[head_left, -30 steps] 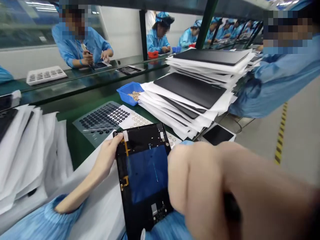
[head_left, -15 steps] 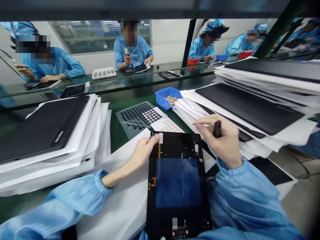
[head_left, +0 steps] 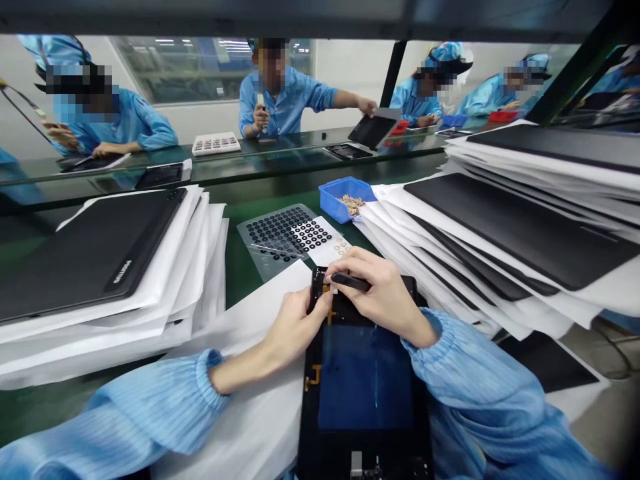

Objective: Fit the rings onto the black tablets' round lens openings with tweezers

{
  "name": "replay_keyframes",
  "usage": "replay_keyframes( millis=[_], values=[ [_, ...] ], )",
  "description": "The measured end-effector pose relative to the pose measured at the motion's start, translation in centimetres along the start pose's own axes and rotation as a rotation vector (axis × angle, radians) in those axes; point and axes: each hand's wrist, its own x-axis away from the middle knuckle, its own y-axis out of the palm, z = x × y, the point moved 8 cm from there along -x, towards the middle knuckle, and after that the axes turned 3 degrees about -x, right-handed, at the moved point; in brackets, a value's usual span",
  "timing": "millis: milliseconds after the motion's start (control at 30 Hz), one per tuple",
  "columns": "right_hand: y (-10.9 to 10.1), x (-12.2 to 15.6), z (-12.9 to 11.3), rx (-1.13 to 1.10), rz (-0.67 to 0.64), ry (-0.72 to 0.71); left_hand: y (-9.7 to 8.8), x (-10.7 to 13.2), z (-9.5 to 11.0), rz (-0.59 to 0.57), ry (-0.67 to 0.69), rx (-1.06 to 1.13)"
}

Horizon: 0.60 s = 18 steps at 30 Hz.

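The view comes from a camera worn on the person's head, facing forward and down over the table. The left hand and right hand sit close to it at lower centre of the frame, while co-workers appear far off along the upper edge.

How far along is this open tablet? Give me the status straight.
Apparently done: the black tablet panels stacked between white sheets. In hand: the open tablet, left hand at its top edge, right hand working there with a black pen-like tool. Left: black ring stickers on their sheet, tan parts in the blue tray.
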Motion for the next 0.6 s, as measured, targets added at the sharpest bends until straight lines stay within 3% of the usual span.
replay_keyframes(
  millis=[333,600],
  values=[
    [0.6,-0.5,-0.2,0.058,-0.059,0.083,-0.1,0.1,0.8,0.018,0.027,-0.101],
    [0.6,-2.0,1.1,0.170,-0.201,0.274,0.2,0.3,1.1,0.002,0.039,-0.165]
  ],
)
